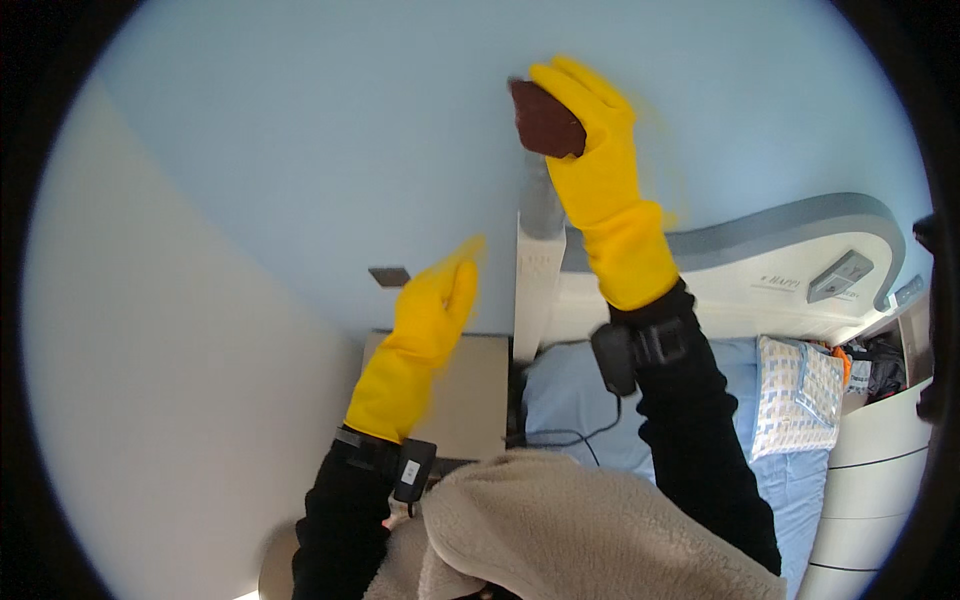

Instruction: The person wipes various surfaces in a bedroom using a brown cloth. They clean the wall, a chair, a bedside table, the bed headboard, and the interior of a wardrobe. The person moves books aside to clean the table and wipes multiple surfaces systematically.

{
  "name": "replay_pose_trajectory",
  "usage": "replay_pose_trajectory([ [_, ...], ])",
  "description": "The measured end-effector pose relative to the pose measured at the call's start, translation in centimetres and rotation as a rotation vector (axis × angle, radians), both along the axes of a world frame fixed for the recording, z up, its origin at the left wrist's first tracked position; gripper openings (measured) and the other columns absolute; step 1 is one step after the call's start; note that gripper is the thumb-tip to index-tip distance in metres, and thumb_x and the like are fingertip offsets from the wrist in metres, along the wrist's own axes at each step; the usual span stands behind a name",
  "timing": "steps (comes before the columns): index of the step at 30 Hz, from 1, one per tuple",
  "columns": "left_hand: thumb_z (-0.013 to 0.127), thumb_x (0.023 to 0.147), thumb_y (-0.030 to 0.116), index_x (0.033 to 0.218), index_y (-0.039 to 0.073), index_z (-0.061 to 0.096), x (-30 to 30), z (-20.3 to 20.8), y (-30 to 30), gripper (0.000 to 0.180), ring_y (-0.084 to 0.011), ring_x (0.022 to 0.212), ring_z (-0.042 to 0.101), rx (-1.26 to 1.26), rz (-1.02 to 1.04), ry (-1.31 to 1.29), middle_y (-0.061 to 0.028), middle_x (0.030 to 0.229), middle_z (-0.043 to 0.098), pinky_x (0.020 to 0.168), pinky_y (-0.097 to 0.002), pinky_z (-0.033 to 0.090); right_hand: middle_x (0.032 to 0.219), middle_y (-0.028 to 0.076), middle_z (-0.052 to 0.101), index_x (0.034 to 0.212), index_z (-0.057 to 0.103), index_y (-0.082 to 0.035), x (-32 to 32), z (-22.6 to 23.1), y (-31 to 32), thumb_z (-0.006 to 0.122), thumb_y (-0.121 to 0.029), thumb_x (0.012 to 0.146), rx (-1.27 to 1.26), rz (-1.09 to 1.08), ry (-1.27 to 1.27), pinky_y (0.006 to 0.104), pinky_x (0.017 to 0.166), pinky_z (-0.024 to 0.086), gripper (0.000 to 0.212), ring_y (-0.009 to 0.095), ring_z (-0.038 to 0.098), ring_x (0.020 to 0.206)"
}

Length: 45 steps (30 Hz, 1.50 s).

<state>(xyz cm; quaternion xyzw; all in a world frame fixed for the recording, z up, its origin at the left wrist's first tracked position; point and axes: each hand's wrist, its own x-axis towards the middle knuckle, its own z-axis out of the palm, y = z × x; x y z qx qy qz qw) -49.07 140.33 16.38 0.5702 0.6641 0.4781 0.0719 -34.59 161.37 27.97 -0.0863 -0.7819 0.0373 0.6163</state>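
My right hand [597, 130], in a yellow rubber glove, is closed on a reddish-brown piece of sandpaper [548, 122]. It holds this piece up at the light blue wall [330, 130], above the headboard's left post. My left hand [436, 305] wears a matching yellow glove and is lifted over the bedside table [475, 390]. Its fingers stretch forward, blurred at the tips, with nothing visible in them. The nearest thing to it is a small dark wall plate [389, 276].
A white headboard with a grey curved top [790, 215] spans the right. Below it are a blue bed [570, 385] and a patterned pillow [793, 400]. A black cable [560, 442] hangs from my right wrist. White drawers [868, 480] stand far right; a pale wall [170, 350] rises left.
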Motion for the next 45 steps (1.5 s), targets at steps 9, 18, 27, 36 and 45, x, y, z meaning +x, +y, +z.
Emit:
replay_pose_trajectory([
  [9, 0.049, 0.116, 0.026, 0.149, 0.000, 0.059, -1.9, -0.8, -4.4, 0.043, -0.0252, 0.127, 0.067, -0.198, 0.078, -0.235, -0.0166, 0.142, 0.069, 0.111, -0.0362, 0.049, 0.149, 0.018, 0.063, 0.130, 0.075, -0.015, 3.0, -16.6, -3.1, 0.074, -0.006, 0.089, -0.268, -0.075, -0.038, 0.0497, 0.119, 0.042, 0.041, 0.042, 0.057, 0.138],
  [18, 0.069, 0.101, 0.015, 0.136, 0.008, 0.071, 4.3, 6.0, 5.7, 0.036, -0.0378, 0.116, 0.070, 0.348, -0.256, 0.356, -0.0154, 0.130, 0.074, 0.103, -0.0425, 0.054, 0.135, 0.014, 0.070, 0.121, 0.077, -0.013, 6.9, -15.4, -2.5, 0.066, -0.008, 0.089, -0.277, -0.232, -0.315, 0.0464, 0.111, 0.050, 0.034, 0.040, 0.062, 0.130],
  [27, 0.075, 0.084, 0.017, 0.115, 0.007, 0.076, 5.9, 10.2, 7.8, 0.032, -0.0343, 0.108, 0.069, 0.424, -0.349, 0.924, -0.0136, 0.113, 0.076, 0.116, -0.0496, 0.046, 0.124, 0.016, 0.074, 0.118, 0.077, -0.012, 19.3, -6.0, -0.4, 0.073, -0.007, 0.083, -0.199, -0.822, -0.164, 0.0500, 0.108, 0.048, 0.035, 0.042, 0.065, 0.120],
  [36, 0.068, 0.085, 0.017, 0.100, 0.012, 0.073, 5.6, 10.1, 8.2, 0.017, -0.0349, 0.123, 0.067, 0.369, -0.345, 1.155, -0.0109, 0.112, 0.075, 0.116, -0.0461, 0.048, 0.147, 0.015, 0.064, 0.134, 0.070, -0.018, 11.4, -9.3, -8.8, 0.063, -0.010, 0.094, -0.326, -0.440, -0.278, 0.0526, 0.115, 0.047, 0.042, 0.042, 0.057, 0.137],
  [45, 0.068, 0.090, 0.021, 0.112, 0.010, 0.076, 5.4, 8.2, 7.8, 0.026, -0.0318, 0.131, 0.066, 0.415, -0.281, 1.297, -0.0099, 0.121, 0.077, 0.112, -0.0467, 0.047, 0.148, 0.019, 0.062, 0.137, 0.070, -0.016, 29.5, -2.7, 2.3, 0.076, -0.001, 0.085, -0.084, -0.878, 0.254, 0.0492, 0.121, 0.042, 0.054, 0.043, 0.056, 0.139],
])
